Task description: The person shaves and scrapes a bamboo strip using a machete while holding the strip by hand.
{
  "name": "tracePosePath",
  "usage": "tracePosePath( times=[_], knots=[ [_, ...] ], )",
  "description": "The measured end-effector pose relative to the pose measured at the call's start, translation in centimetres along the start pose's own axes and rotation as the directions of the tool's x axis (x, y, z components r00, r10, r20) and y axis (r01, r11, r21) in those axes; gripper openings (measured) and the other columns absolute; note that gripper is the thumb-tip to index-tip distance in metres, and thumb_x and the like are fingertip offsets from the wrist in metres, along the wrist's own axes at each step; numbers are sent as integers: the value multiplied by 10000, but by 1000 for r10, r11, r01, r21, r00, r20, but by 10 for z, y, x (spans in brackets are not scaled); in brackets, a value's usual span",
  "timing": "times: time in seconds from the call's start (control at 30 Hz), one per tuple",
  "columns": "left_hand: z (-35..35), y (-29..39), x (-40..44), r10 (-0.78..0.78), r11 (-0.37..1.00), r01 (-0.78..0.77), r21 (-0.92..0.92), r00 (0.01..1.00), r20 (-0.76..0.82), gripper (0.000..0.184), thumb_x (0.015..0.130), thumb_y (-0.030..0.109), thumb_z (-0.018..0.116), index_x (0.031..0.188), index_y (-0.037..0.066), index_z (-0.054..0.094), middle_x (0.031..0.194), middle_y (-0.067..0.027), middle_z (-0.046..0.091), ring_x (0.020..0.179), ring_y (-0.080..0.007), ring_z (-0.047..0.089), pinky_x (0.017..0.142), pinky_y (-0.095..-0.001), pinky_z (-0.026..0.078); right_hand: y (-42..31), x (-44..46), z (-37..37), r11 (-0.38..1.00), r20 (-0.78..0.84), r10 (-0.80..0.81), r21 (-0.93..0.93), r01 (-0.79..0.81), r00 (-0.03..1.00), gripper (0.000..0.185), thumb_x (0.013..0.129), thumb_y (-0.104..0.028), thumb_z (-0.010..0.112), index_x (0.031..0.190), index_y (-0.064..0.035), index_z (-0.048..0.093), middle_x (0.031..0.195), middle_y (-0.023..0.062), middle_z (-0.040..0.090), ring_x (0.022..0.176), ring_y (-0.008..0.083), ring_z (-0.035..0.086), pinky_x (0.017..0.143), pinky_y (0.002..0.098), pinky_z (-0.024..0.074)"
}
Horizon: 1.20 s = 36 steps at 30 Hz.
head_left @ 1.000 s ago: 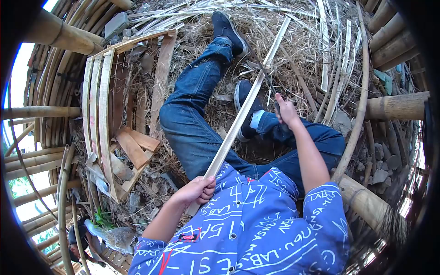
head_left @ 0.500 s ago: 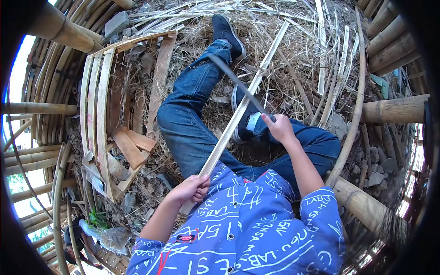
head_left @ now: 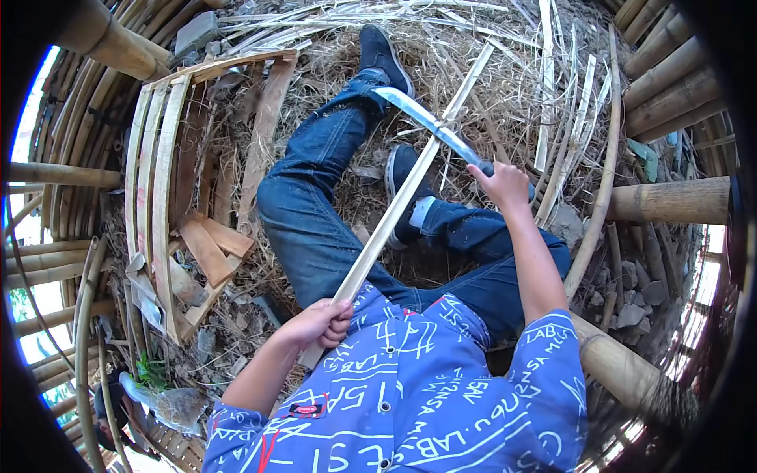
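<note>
My left hand [head_left: 322, 322] is closed around the lower part of a long pale bamboo strip [head_left: 394, 211], close to my shirt. The strip slants up and away to the right, past my shoes. Fingers wrapped round its dark handle, my right hand [head_left: 505, 186] holds a long knife [head_left: 430, 121]. The curved, shiny blade points up and left and crosses the strip in view near its upper part. Whether blade and strip touch, I cannot tell.
A slatted wooden crate [head_left: 164, 197] lies on its side at the left, with loose boards [head_left: 206, 251] in it. Shavings and split strips [head_left: 546, 87] cover the ground ahead. Bamboo poles [head_left: 670, 202] stand at both sides. Part of another person [head_left: 106, 414] shows at the lower left.
My right hand has moved up and right since half a second ago, and the blade has turned its flat side into view and crosses farther up the strip. My left hand keeps its hold.
</note>
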<state>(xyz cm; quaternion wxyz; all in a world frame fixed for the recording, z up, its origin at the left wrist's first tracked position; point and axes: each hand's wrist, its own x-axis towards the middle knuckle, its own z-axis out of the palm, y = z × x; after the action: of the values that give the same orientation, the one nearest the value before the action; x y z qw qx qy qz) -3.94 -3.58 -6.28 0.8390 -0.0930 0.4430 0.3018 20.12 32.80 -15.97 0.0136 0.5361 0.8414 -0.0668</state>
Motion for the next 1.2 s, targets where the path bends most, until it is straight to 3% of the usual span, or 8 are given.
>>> tracePosePath(
  times=[0.33,0.53,0.63,0.7,0.97,1.03,1.13,1.2],
  knots=[
    [8,-5,-9,-34,999,35,2,999,-12,356,1047,355,374,746,165,364,591,98,232,468,-17,186,381,-195,134,13,-12,25,996,-212,-91,-25,88,973,721,779,-757,537,673,-48,617,587,171,639,581,321,673,503,418,517],
    [3,-6,-10,-62,993,66,-98,997,49,356,1042,354,398,748,158,365,578,98,228,445,-17,186,363,-198,130,34,14,6,922,-366,-386,-164,350,847,681,740,-754,582,695,-76,634,601,88,627,559,262,651,539,364,515],
    [3,0,-15,-55,995,58,-87,998,29,360,1043,354,393,745,155,365,576,100,227,444,-16,187,361,-195,134,33,28,-21,882,-249,-469,-194,430,848,675,730,-749,597,714,-76,644,611,84,634,580,252,658,558,358,517],
    [2,3,-14,-55,998,56,-41,998,16,369,1046,350,376,732,158,354,580,101,221,460,-16,194,369,-191,145,23,29,-43,918,-85,-385,-139,371,919,694,735,-754,585,735,-63,656,650,110,657,617,283,670,589,393,523],
    [1,2,-13,-39,998,40,-38,999,26,370,1046,365,384,736,165,358,575,102,231,451,-16,192,368,-196,136,4,-16,-15,871,-101,-490,-24,490,866,704,741,-780,557,627,-85,581,577,133,623,562,297,658,547,404,508],
    [3,3,-18,-47,998,48,-37,998,31,368,1047,364,381,736,167,361,577,102,230,453,-17,192,370,-196,136,1,-13,-14,898,-93,-439,-44,437,894,718,747,-792,532,662,-84,609,586,135,630,580,296,669,547,396,514],
    [9,1,-16,19,1000,-19,-7,999,-32,335,1044,344,391,776,142,393,572,94,229,459,-21,205,374,-196,151,29,29,13,992,-36,-98,-88,94,995,763,768,-816,465,727,-78,657,652,152,666,654,307,696,577,409,539],
    [12,8,-11,23,999,-23,-25,1000,14,329,1041,341,401,780,141,394,571,92,228,458,-23,202,373,-197,150,24,36,7,992,-43,-99,-83,95,994,769,780,-808,456,729,-67,654,656,152,669,650,314,693,579,425,538]
  ],
)
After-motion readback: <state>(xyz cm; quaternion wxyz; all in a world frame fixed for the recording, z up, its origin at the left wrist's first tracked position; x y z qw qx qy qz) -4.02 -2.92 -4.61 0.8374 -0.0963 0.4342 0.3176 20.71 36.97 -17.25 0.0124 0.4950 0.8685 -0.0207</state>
